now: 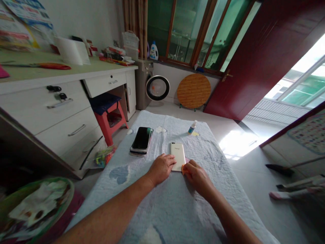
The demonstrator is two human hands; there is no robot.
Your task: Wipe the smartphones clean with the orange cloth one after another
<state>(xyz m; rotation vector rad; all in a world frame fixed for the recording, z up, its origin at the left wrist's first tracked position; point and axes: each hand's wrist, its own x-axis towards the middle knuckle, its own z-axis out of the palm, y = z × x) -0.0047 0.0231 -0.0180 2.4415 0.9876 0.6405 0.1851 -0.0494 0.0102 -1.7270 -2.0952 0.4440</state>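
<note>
A pale gold phone lies back side up on the cloth-covered table. My left hand rests against its left edge, fingertips on the phone and nothing gripped. At the lower right corner of the phone, my right hand is closed on an orange cloth, which touches the phone's edge. A stack of phones with a dark screen on top sits to the left. Beyond the gold phone stands a small spray bottle with a white top.
On the left are a white desk with drawers, a red stool and a waste bin. A washing machine with its door open and a round wooden board stand beyond the table.
</note>
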